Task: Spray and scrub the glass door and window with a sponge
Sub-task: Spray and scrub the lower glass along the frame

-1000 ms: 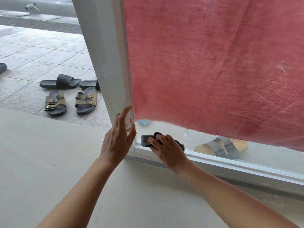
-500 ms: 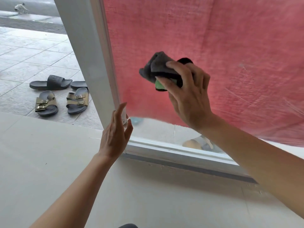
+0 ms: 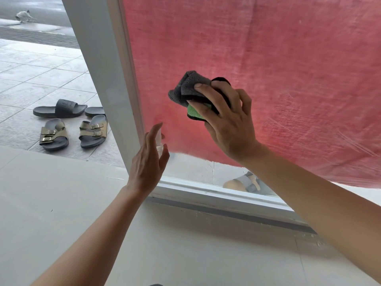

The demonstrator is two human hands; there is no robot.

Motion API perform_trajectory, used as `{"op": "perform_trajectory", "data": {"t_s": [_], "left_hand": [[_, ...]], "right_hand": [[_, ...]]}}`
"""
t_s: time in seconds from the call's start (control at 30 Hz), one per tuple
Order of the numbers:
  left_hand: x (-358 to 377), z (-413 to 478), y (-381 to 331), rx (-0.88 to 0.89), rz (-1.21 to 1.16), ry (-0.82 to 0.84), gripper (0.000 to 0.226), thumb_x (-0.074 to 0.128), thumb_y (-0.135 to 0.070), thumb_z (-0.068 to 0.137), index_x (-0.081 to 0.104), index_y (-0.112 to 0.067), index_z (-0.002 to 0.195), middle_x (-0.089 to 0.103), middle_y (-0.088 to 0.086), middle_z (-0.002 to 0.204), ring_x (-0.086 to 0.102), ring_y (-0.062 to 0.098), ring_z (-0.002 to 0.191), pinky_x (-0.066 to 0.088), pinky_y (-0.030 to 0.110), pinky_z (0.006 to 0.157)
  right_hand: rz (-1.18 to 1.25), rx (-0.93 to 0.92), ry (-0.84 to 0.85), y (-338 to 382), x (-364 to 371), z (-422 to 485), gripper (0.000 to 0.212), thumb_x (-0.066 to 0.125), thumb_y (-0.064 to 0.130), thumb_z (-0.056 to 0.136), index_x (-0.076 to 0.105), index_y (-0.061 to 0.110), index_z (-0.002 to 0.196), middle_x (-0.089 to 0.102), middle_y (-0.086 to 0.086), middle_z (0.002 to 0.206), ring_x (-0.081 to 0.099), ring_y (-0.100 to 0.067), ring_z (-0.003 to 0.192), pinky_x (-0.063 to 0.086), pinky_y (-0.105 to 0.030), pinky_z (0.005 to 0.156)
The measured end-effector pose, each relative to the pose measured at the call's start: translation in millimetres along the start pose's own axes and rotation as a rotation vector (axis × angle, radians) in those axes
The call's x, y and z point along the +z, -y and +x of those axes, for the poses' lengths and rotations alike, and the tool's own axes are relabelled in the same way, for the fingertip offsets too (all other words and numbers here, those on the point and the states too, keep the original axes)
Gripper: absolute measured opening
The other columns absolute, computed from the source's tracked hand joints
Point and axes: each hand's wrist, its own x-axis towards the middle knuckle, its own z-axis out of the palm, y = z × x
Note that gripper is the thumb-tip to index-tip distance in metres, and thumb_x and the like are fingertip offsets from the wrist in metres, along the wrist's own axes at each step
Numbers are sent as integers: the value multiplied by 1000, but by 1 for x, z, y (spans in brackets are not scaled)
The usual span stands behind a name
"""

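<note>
**Sponge goes from the bottom corner up to the middle of the glass**

A second ago the right hand [image 3: 226, 124] was scrubbing low by the sill. Now it presses the sponge [image 3: 198, 93] on the glass [image 3: 288, 69] higher up, so the bottom strip seems done and the work is climbing. Its fingers curl round the sponge, and the arm reaches up from the lower right. The left hand [image 3: 147, 162] stays by the white frame [image 3: 103, 79], fingers nearly straight. Something small and clear shows past them, perhaps a spray bottle; I cannot tell whether it is held.
</note>
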Motion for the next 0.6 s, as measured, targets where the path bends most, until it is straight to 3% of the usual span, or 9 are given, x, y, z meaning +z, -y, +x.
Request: {"op": "perform_trajectory", "data": {"t_s": [0.1,0.23,0.37,0.5,0.6], "left_hand": [[0,1,0,15,16,-3,57,51,-16,94,20,-24,141,59,10,117,60,28,67,51,40,55],[2,1,-3,12,7,25,57,52,-15,95,19,-26,140,58,13,117,58,28,64,49,38,54],[5,-2,-9,71,6,51,57,54,-14,94,21,-23,140,53,13,125,63,29,78,52,38,58],[5,-3,-19,100,-12,59,57,53,-15,95,21,-22,141,52,13,127,63,28,93,53,40,65],[5,0,-27,117,-10,69,57,53,-14,95,22,-21,141,53,14,124,63,28,85,53,39,65]], "right_hand": [[-8,-81,40,2,7,-21,29,60,12,94,66,23,120,58,1,134,42,-24,127,31,-45,110],[-23,-160,178,15,14,-59,31,45,14,97,58,24,124,45,4,143,39,-25,129,30,-41,100],[-18,-227,358,26,15,-95,42,58,13,84,56,22,125,41,-1,143,38,-29,126,31,-42,98],[39,-204,401,25,0,-90,39,54,3,86,60,19,121,53,-4,136,40,-30,120,34,-41,95],[72,-120,379,11,-16,-76,42,58,1,84,60,18,122,54,-5,136,42,-30,122,34,-40,96]]}}
